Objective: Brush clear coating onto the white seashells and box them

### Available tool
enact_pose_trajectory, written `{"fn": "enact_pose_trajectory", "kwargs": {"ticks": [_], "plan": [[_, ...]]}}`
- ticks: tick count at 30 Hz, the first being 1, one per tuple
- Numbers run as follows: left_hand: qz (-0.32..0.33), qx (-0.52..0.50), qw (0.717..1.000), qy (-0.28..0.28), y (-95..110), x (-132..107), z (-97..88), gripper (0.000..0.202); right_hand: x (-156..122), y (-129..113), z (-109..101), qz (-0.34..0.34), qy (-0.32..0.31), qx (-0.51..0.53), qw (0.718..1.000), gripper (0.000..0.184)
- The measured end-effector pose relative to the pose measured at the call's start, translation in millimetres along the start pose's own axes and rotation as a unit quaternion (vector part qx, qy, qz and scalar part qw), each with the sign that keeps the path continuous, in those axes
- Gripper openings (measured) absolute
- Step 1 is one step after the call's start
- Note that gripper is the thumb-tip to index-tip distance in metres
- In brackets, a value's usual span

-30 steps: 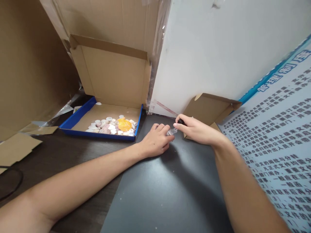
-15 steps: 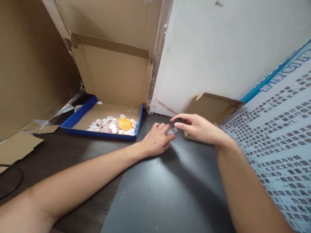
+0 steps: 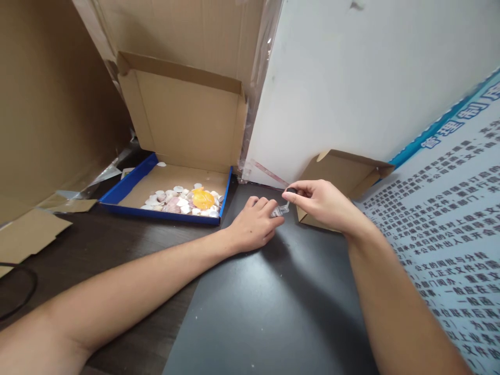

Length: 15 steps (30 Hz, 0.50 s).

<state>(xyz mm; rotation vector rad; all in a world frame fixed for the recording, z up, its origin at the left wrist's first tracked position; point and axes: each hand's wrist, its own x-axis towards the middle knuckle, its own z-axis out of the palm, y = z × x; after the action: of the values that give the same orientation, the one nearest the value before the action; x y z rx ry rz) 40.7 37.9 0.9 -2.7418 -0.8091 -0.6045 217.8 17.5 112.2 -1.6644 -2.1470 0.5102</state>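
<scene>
My left hand (image 3: 255, 223) rests low over the dark grey mat, fingers curled round a small clear bottle (image 3: 279, 210) with a printed label. Most of the bottle is hidden by those fingers. Just above and to the right, my right hand (image 3: 320, 203) pinches a black cap (image 3: 291, 190) between thumb and fingertips. A thin pale stem runs down from the cap towards the bottle's mouth; whether it touches the rim I cannot tell.
Left of my hands stands an open blue box (image 3: 160, 219) with shells (image 3: 182, 200) inside, its cardboard lid raised. Behind my right hand is another open cardboard box (image 3: 332, 174). A printed poster (image 3: 441, 234) borders the right side. A black cable (image 3: 33, 286) lies at far left.
My right hand has shifted slightly right and up with the cap, and the pale stem now shows beneath it. The left hand holds the bottle much as before.
</scene>
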Motion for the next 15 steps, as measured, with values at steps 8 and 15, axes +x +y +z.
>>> {"fn": "enact_pose_trajectory", "kwargs": {"ticks": [8,15], "plan": [[0.005,0.004,1.000,0.001,0.5,-0.9,0.6,0.023,2.2,1.9,0.8,0.022,0.005,-0.043,0.999,0.045],[0.001,0.000,1.000,0.007,-0.6,-1.6,2.1,0.024,4.5,6.9,0.2,0.046,0.004,-0.052,0.998,0.049]]}}
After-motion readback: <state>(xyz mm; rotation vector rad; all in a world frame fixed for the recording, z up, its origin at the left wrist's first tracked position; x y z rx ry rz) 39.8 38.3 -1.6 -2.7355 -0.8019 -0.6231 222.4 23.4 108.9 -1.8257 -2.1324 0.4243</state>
